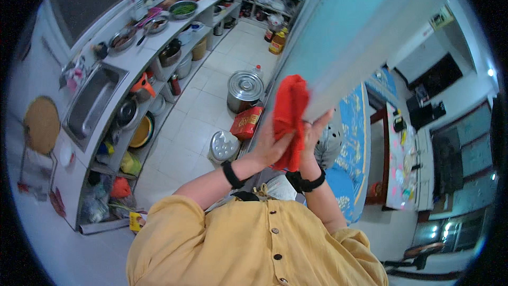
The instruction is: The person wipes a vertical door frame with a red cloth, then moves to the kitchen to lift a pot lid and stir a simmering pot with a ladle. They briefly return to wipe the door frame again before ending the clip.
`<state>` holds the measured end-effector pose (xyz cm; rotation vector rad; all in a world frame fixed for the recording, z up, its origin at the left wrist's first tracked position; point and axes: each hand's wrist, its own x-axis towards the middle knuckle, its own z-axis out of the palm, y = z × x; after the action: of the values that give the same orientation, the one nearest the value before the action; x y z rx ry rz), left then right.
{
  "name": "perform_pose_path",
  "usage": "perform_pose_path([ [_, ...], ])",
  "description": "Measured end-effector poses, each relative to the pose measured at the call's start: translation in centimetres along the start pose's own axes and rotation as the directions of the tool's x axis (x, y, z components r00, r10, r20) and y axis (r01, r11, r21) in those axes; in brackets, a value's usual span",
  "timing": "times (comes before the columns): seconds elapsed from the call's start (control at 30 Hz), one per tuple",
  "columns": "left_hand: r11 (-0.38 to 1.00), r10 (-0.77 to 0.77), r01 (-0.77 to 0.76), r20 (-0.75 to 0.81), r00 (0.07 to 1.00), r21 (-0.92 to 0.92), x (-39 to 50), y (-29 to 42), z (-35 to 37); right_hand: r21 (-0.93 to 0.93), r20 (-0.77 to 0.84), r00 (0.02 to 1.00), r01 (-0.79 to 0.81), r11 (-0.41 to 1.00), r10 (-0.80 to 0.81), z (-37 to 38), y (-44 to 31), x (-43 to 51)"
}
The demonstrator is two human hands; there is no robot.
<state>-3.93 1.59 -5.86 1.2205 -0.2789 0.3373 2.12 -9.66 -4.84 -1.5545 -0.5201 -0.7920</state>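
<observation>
Both of my hands are raised in front of my chest at the end of a pale partition wall (341, 63). A bunched red cloth (290, 121) hangs between them. My left hand (315, 133) is on the right side of the cloth, its fingers reaching up by the lower edge of the wall. From the left, my right hand (274, 147) presses on the cloth, its fingers slightly blurred. Each wrist wears a black band. Below the hands, part of a whitish plastic bag (279, 186) shows near my chest.
Left, a long counter (137, 53) has a steel sink (95, 103), pans and open shelves. On the tiled floor stand a lidded steel pot (245, 87), a red box (247, 123) and a stool (223, 147). Right are a blue patterned cover (355, 127) and a cluttered table (401, 163).
</observation>
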Motion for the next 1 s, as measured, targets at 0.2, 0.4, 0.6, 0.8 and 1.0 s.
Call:
perform_pose_path([
  [0.2,0.899,0.413,-0.417,0.06,0.909,0.135,5.0,5.5,2.0,0.561,0.068,0.945,-0.3,0.771,0.319,-0.3,4.4,0.6],
  [0.4,0.937,0.299,-0.322,0.166,0.94,0.138,3.5,2.6,-0.8,0.044,-0.055,0.998,-0.035,0.998,0.038,-0.4,3.1,-0.1],
  [0.6,0.979,0.023,-0.048,0.127,0.992,0.197,0.3,-0.4,-2.8,-0.192,-0.017,1.0,0.005,0.981,-0.009,-0.1,0.4,0.3],
  [0.8,0.962,0.258,-0.27,0.176,0.95,0.045,4.7,3.9,0.1,0.373,-0.036,0.937,-0.309,0.875,0.347,0.6,-0.3,0.6],
  [1.0,0.96,0.281,-0.268,0.236,0.93,-0.083,7.8,5.5,1.5,0.395,-0.122,0.959,-0.19,0.899,0.256,1.6,-0.3,0.4],
])
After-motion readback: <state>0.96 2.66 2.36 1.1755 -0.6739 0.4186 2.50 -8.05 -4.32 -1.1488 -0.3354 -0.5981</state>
